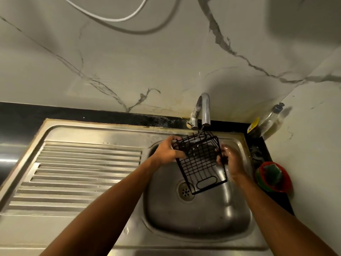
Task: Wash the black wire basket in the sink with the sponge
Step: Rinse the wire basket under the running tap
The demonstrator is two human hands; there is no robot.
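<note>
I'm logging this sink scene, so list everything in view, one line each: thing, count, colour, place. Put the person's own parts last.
wire basket: one, black, held tilted over the sink bowl under the tap
tap: one, chrome, at the back edge of the sink, water running onto the basket
sink: one, steel, bowl on the right with a drain at its bottom
drainboard: one, steel, ribbed, left of the bowl
red bowl: one, red, on the counter right of the sink
sponge: one, green, in the red bowl
bottle: one, clear with a dark cap, back right corner
cable: one, white, on the wall above
left hand: grip on the basket's left side
right hand: grip on the basket's right side
</note>
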